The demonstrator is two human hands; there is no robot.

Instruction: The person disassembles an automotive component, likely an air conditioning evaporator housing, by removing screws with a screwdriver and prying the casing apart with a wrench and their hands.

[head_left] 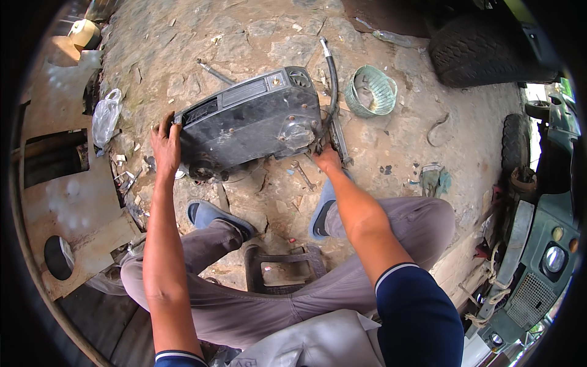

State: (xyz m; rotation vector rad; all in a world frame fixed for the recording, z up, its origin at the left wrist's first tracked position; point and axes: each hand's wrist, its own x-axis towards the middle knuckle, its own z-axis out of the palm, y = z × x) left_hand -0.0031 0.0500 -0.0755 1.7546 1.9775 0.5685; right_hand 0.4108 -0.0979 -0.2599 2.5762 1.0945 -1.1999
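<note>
A black, boxy vehicle air-conditioner unit [247,125], scuffed and dusty, stands tilted on the ground in front of me, with slotted vents along its upper edge. My left hand [165,148] grips its left end, fingers over the top corner and thumb on the near face. At the lower right corner, my right hand [328,160] is closed against the unit where the hose meets it; its fingertips are partly hidden. A black hose [333,79] with a metal end fitting runs up from that corner. Beside it lies a long wrench [338,139]. A smaller wrench [303,175] lies between my feet.
A green woven basket [371,92] stands to the right of the unit. Cut sheet metal [73,208] and a plastic bag [106,117] lie left. Gloves [433,180] lie at right, near a vehicle front [535,281]. A tyre [483,49] is at the far right.
</note>
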